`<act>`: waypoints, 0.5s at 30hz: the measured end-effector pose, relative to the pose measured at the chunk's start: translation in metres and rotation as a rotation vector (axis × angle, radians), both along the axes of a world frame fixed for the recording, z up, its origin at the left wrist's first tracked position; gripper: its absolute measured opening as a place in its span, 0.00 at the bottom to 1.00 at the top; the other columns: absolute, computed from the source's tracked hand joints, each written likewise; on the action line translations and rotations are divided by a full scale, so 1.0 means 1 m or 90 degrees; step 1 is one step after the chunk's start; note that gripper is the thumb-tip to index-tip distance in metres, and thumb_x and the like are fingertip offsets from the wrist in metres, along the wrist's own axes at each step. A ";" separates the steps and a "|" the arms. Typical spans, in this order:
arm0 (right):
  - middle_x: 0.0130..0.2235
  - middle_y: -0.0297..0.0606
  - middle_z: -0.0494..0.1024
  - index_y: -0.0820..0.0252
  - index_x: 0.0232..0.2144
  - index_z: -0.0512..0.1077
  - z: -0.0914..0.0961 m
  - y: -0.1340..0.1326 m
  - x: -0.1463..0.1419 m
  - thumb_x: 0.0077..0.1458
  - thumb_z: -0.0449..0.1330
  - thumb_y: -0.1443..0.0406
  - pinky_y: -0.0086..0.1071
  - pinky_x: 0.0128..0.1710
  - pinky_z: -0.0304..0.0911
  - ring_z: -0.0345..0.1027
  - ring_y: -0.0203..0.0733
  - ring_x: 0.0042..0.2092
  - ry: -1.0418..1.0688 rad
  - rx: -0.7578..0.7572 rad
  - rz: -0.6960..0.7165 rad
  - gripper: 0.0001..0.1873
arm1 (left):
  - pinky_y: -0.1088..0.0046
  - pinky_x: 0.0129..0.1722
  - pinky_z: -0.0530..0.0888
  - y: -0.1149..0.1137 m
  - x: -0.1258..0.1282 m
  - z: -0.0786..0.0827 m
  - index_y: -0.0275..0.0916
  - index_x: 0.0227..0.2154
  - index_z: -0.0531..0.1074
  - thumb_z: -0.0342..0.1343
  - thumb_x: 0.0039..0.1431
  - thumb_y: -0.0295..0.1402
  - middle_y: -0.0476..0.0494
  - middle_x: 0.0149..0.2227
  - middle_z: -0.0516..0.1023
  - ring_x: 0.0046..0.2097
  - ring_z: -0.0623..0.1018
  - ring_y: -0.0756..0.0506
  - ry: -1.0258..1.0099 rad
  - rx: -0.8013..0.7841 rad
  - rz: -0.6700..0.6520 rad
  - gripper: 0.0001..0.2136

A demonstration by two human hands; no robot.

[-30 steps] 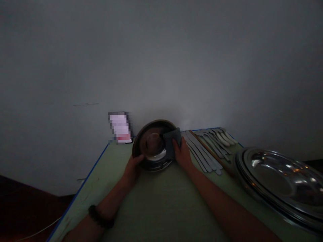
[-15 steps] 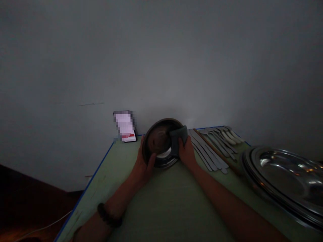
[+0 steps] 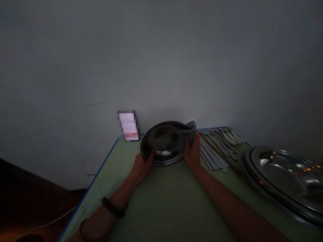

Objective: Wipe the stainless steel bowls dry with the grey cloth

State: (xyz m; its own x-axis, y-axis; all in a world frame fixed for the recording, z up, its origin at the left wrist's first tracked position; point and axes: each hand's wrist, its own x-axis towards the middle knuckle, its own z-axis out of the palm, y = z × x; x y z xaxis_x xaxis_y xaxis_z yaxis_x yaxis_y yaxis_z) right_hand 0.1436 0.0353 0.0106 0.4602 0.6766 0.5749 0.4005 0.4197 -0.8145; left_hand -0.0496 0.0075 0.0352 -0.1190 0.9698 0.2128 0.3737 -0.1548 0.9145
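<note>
A shiny metal plate, round and deep-rimmed, is held up above the far part of the table, its inner face tilted towards me. My left hand grips its lower left rim, thumb on the inside and the other fingers hidden behind. At the right rim my right hand is closed on a grey cloth, which is folded over the edge and lies against the plate's inner face. A dark beaded bracelet circles my left wrist.
On the green table, several flat-handled utensils and a thin wooden stick lie to the right. Closer on that side stands a stack of large metal trays. A phone leans against the wall at the back left.
The plate has tipped flatter and turned a little. My right hand and the cloth have shifted slightly right, along the rim. My left hand keeps its grip at the lower left.
</note>
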 end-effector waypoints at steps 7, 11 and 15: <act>0.36 0.46 0.77 0.60 0.39 0.69 -0.004 0.002 0.000 0.58 0.50 0.50 0.41 0.39 0.64 0.71 0.50 0.39 -0.023 -0.125 0.094 0.20 | 0.70 0.25 0.69 -0.007 0.004 0.006 0.39 0.26 0.75 0.55 0.53 0.50 0.44 0.20 0.77 0.26 0.76 0.41 0.042 -0.012 0.035 0.18; 0.34 0.45 0.79 0.60 0.34 0.71 -0.004 0.004 0.001 0.56 0.52 0.49 0.38 0.37 0.65 0.72 0.50 0.37 -0.017 -0.148 0.105 0.21 | 0.73 0.19 0.65 -0.008 0.011 0.008 0.40 0.18 0.69 0.51 0.54 0.54 0.48 0.13 0.69 0.18 0.70 0.46 0.044 -0.060 -0.056 0.22; 0.36 0.47 0.78 0.63 0.38 0.70 -0.004 0.006 0.005 0.59 0.46 0.49 0.38 0.39 0.65 0.72 0.49 0.39 0.012 -0.153 0.075 0.24 | 0.73 0.26 0.68 -0.004 0.011 0.007 0.39 0.21 0.71 0.49 0.56 0.52 0.44 0.19 0.75 0.26 0.75 0.44 0.074 0.003 -0.018 0.21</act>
